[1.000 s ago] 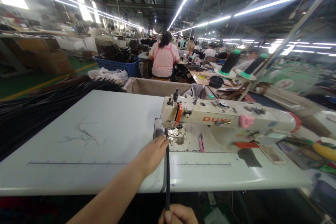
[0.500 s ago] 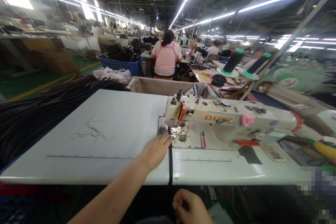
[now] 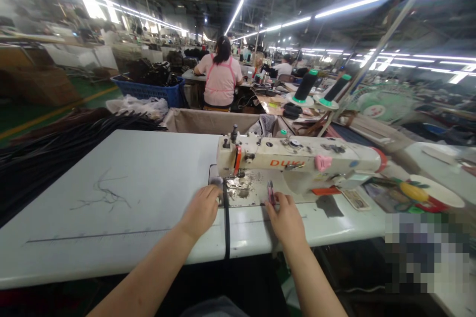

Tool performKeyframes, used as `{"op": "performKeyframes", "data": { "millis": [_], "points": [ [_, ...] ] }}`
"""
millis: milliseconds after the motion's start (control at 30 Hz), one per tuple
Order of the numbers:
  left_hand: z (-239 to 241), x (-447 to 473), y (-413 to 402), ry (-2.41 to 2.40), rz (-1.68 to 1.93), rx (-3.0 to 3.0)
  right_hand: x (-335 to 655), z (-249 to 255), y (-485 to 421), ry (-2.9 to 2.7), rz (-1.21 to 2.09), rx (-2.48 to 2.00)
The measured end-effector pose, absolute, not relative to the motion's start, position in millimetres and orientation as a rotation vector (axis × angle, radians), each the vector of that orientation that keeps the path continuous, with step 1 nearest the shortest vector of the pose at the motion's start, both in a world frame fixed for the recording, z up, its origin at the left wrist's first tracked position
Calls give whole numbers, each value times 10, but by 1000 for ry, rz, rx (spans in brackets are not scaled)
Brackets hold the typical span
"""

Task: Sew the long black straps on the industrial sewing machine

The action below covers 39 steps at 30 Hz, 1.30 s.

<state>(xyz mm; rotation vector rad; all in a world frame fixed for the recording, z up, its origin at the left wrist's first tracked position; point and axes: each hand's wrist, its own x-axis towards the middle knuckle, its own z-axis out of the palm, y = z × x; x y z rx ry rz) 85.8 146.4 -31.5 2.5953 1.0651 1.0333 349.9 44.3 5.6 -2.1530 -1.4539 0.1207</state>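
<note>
A cream sewing machine (image 3: 297, 161) stands on a white table (image 3: 122, 193). A narrow black strap (image 3: 226, 223) runs from under its needle toward me and drops over the table's front edge. My left hand (image 3: 201, 210) rests on the table against the strap's left side, close to the needle plate. My right hand (image 3: 286, 218) lies on the table to the right, its fingertips at the pink thread snips (image 3: 270, 192) on the machine bed. Whether the fingers grip the snips is unclear.
A heap of black straps (image 3: 44, 153) covers the table's left end, and loose threads (image 3: 104, 195) lie mid-table. Thread cones (image 3: 307, 86) stand behind the machine. A person in pink (image 3: 220, 79) sits at the station ahead, by a blue crate (image 3: 148, 90). Clutter fills the right side.
My right hand let go of the strap below the table edge and rose onto the table by the snips. My left hand stayed beside the strap.
</note>
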Motion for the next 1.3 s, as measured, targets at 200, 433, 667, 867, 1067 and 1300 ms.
{"op": "performKeyframes", "data": {
  "millis": [200, 433, 667, 867, 1067, 1300],
  "points": [
    [-325, 871, 1477, 1066, 1046, 2574, 3630, -13, 561, -1552, 7, -2228],
    [-345, 890, 1498, 1103, 994, 2604, 3872, -142, 331, -1578, -95, -2070],
    [-342, 914, 1491, 1142, 927, 2628, 4019, 34, 301, -1439, -102, -1630],
    [-264, 909, 1458, 1192, 926, 2602, 3984, 244, 519, -1219, 56, -1502],
    [-247, 941, 1461, 1284, 899, 2631, 3815, -127, 435, -889, 458, -1489],
    [-230, 989, 1450, 1360, 813, 2655, 3768, -343, 312, -1322, 387, -1683]
  ]
}}
